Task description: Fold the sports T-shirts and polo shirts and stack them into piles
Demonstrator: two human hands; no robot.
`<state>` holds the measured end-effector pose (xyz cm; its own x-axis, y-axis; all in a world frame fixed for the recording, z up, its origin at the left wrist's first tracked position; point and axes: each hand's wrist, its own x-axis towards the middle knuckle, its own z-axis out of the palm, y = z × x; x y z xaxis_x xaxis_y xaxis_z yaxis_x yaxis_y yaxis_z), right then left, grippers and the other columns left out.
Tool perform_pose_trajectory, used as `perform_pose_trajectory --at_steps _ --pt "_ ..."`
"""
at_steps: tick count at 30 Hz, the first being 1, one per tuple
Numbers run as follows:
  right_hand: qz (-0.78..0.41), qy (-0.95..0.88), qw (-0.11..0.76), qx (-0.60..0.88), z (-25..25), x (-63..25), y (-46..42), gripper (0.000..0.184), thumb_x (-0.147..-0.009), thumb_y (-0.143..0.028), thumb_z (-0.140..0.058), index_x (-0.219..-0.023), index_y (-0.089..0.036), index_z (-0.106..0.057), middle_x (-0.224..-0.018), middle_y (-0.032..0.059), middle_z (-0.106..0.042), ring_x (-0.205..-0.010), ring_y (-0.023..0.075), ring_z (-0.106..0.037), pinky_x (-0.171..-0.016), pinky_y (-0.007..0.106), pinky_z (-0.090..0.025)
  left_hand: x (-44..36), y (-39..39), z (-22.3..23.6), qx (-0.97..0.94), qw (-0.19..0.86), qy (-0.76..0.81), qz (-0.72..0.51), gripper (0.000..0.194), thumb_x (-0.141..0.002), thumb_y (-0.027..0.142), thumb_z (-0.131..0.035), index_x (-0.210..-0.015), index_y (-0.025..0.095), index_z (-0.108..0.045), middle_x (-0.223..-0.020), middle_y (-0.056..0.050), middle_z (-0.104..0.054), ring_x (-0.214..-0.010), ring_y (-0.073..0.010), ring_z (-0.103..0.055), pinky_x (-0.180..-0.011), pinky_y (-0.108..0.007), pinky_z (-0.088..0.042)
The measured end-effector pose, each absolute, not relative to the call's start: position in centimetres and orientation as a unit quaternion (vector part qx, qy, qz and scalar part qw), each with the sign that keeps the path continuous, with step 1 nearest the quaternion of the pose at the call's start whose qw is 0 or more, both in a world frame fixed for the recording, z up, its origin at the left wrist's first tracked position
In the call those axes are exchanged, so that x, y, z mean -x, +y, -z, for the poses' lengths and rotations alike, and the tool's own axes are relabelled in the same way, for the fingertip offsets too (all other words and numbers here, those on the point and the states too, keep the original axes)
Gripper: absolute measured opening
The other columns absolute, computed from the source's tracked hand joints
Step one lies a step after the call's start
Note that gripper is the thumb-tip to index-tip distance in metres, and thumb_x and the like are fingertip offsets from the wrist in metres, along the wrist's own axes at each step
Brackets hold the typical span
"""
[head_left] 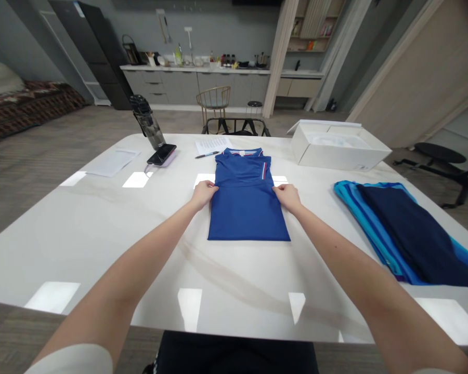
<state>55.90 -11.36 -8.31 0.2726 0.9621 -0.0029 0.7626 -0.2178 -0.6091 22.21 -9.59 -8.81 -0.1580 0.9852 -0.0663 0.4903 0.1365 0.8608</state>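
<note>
A blue shirt (249, 213) lies folded into a narrow panel on the white table, its collar pointing away from me. Red and white trim shows at the collar and on one side of the chest. A fold line crosses the shirt at mid-length. My left hand (204, 194) pinches its left edge at that line. On the opposite edge, at about the same height, my right hand (287, 197) pinches the fabric too. Both hands rest close to the tabletop, and the layers under the fingers are hidden.
Folded blue and navy clothes (409, 223) lie in a pile at the right. Behind them stands an open white box (335, 156). A pen (207, 155), printed paper (213, 144), phone (163, 155), bottle (150, 124) and white sheets (112, 162) occupy the far side of the table (140, 228).
</note>
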Motion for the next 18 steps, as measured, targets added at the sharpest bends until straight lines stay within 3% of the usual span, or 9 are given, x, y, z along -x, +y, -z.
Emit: perform_pose_trajectory --at_steps 7,11,14,18 --pt "-0.288 -0.573 0.273 0.717 7.9 -56.1 -10.0 0.039 -0.079 -0.056 -0.076 -0.077 -0.018 -0.073 -0.073 0.0043 -0.07 -0.074 0.0202 -0.063 -0.063 0.026 -0.041 -22.1 -8.8 8.6 -0.566 0.357 0.667 -0.327 0.027 -0.07 0.042 -0.078 -0.063 0.017 -0.068 -0.061 -0.001 -0.062 -0.063 -0.0166 -0.053 -0.062 -0.028 -0.035" --pt "-0.311 -0.621 0.25 0.675 7.5 -56.0 -9.8 0.053 -0.073 -0.068 -0.076 -0.063 -0.02 -0.058 -0.058 -0.0009 -0.056 -0.058 0.0149 -0.051 -0.054 0.026 -0.034 -22.1 -8.9 8.1 -0.585 0.378 0.637 -0.33 0.023 -0.071 0.039 -0.076 -0.066 0.018 -0.069 -0.065 -0.001 -0.065 -0.065 -0.0171 -0.055 -0.064 -0.028 -0.037" --pt "-0.279 -0.64 0.221 0.681 7.5 -56.1 -9.8 0.052 -0.072 -0.062 -0.08 -0.059 -0.021 -0.05 -0.055 -0.0019 -0.052 -0.056 0.0138 -0.047 -0.053 0.026 -0.031 -22.0 -9.0 8.2 -0.594 0.379 0.625 -0.335 0.025 -0.073 0.042 -0.074 -0.069 0.017 -0.069 -0.069 -0.002 -0.068 -0.067 -0.0179 -0.058 -0.065 -0.028 -0.038" --pt "-0.27 -0.587 0.287 0.707 8.2 -56.4 -9.6 0.046 -0.08 -0.056 -0.072 -0.059 -0.021 -0.052 -0.054 -0.0006 -0.051 -0.056 0.0146 -0.048 -0.053 0.026 -0.032 -21.7 -8.9 9.2 -0.594 0.377 0.609 -0.367 0.026 -0.078 0.043 -0.069 -0.075 0.018 -0.069 -0.072 -0.003 -0.07 -0.067 -0.0179 -0.06 -0.064 -0.028 -0.04"
